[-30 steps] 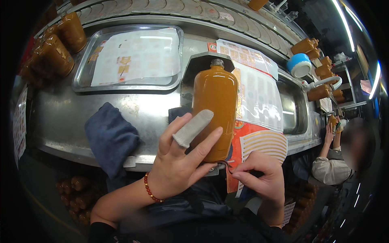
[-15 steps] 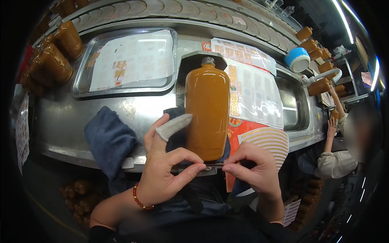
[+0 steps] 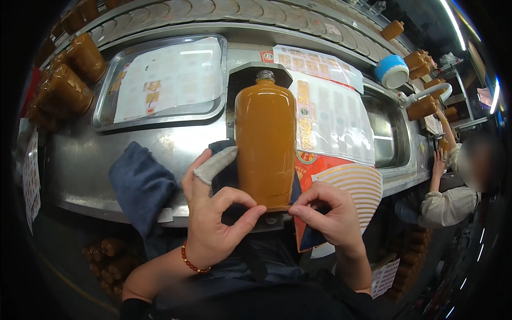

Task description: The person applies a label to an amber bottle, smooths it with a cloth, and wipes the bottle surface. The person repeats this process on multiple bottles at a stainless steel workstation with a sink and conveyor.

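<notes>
A large amber-brown flat bottle [image 3: 265,144] lies with its clear threaded neck pointing away from me and its base toward me. Close against that base, a thin narrow strip [image 3: 277,208] spans the gap between my hands. My left hand [image 3: 216,218] pinches one end of it between thumb and forefinger. On another, raised finger of this hand sits a pale cloth finger cover [image 3: 216,164], its tip beside the bottle's left edge. The strip's other end is pinched by my right hand [image 3: 330,213]. What the strip is made of, I cannot tell.
A dark angular stand [image 3: 240,80] is under the bottle. Left lie a blue cloth [image 3: 141,176] and a metal tray [image 3: 224,96] with sheets. Right are label sheets [image 3: 333,117], a gold-striped fan-shaped sheet [image 3: 352,192] and a sink [image 3: 389,133]. Another person [image 3: 448,197] works at far right.
The strip has come up from just below the bottle's base to lie against it. Both hands have shifted slightly up and left, still pinching, and the whole view has moved a little.
</notes>
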